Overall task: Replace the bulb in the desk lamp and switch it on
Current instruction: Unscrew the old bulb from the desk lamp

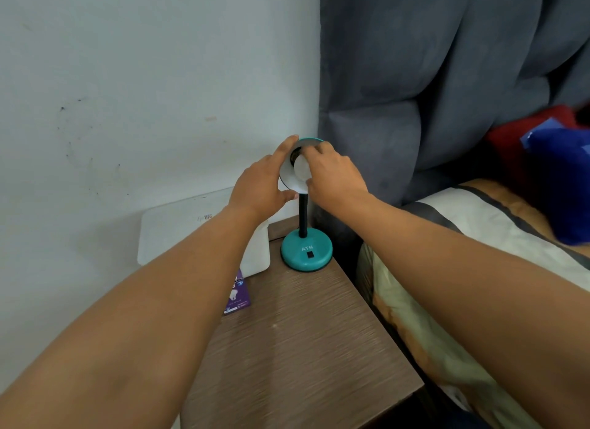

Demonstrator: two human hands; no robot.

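A teal desk lamp stands at the far end of a wooden bedside table (303, 342), with a round base (306, 251) and a black neck (303, 218). Its shade (289, 174) is turned to face me, white inside. My left hand (260, 189) grips the shade's left rim, thumb under it. My right hand (335, 173) holds a white bulb (301, 168) at the socket in the middle of the shade. A black switch (310, 255) sits on the front of the base. The lamp is unlit.
A purple bulb box (238, 296) lies on the table's left edge, partly under my left forearm. A white box-like object (178, 230) stands behind it by the wall. A grey padded headboard (415, 93) and a bed with pillows (479, 237) are at the right.
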